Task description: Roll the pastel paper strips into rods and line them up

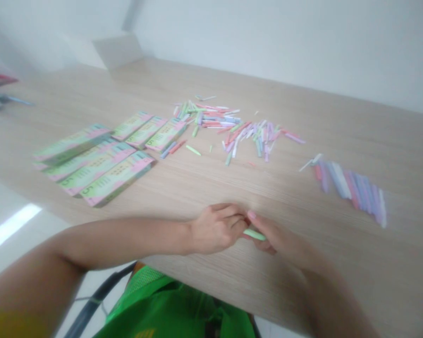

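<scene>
My left hand (216, 228) and my right hand (280, 239) meet just above the table near its front edge. Between them is a slim light green stick (255, 234), pen- or chalk-like; blur hides its exact kind. Its left end reaches the curled fingers of my left hand. Its other end lies against the fingers of my right hand, whose thumb is raised above it. A trace of red shows beside the stick, too blurred to name. Beyond my hands lies a loose pile of pastel sticks (218, 117) in pink, green, white, blue and purple.
Several green-and-pink boxes (118, 180) lie in two groups at the left. A slanted row of pastel sticks (363, 190) lies at the right. One green stick (193, 150) lies alone mid-table. A white box-like object (118, 50) stands at the back, near the wall.
</scene>
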`<state>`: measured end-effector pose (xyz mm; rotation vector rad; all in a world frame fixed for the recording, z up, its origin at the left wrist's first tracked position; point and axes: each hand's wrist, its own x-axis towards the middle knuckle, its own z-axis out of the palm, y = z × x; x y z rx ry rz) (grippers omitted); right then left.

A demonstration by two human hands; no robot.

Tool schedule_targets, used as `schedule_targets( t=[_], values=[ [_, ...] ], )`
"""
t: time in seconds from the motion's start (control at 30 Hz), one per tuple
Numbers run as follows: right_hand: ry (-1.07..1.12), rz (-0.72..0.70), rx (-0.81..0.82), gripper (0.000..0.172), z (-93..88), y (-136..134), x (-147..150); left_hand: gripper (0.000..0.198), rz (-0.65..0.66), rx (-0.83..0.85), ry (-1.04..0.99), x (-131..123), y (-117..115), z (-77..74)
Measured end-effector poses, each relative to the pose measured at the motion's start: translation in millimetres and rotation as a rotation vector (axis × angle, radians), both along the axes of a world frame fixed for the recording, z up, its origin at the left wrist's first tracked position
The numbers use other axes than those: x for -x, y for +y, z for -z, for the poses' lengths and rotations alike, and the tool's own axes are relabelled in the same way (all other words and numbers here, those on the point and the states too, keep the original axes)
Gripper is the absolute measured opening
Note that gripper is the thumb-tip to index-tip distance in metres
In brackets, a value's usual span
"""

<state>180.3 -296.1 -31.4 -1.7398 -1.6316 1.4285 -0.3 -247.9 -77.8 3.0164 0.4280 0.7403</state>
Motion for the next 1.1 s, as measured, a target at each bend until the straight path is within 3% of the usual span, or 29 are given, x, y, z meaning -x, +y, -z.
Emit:
schedule_targets(
  t=[0.17,0.23,0.33,0.43,0.53,0.6,0.73,0.83,0.93,1.1],
  values=[
    [-0.124,-0.013,-0.043,0.039,2.9,-6.1,-3.0,0.031,-0.071,0.175,-0.007,-5.3,0.6,3.5],
    [-0.263,0.097,-0.065,0.04,6.2,-6.4,-15.7,0.031,-0.05,0.322,-0.032,-6.1,2.8,1.2],
    [-0.38,0.354,-0.168,0.043,4.5,-4.1,-42.2,0.04,-0.042,0.701,-0.199,-6.3,5.1,-1.8],
    [-0.02,0.501,-0.308,0.045,-1.1,-2.9,-48.4,0.05,-0.134,1.121,-0.526,-8.0,2.8,-0.5],
    [0.311,0.498,-0.375,0.044,2.3,-3.8,-17.7,0.053,-0.131,1.351,-0.679,-12.6,-4.9,4.8],
    [0.344,0.454,-0.36,0.041,10.7,-3.6,9.0,0.055,-0.079,1.367,-0.604,-15.7,-11.9,7.8],
    [0.045,0.62,-0.4,0.047,21.4,-2.2,24.0,0.055,-0.024,1.199,-0.336,-16.9,-21.8,5.9],
    [-0.237,0.721,-0.427,0.049,15.0,-6.0,-3.4,0.035,-0.042,0.987,-0.272,-15.1,-16.7,1.1],
    [-0.525,0.691,-0.389,0.048,4.9,-14.8,-41.6,0.019,-0.011,0.847,-0.22,-15.1,0.0,1.2],
    [-0.997,0.607,-0.169,0.048,2.8,-17.1,-103.9,0.02,0.113,0.86,-0.18,-16.9,27.7,12.3]
  ],
)
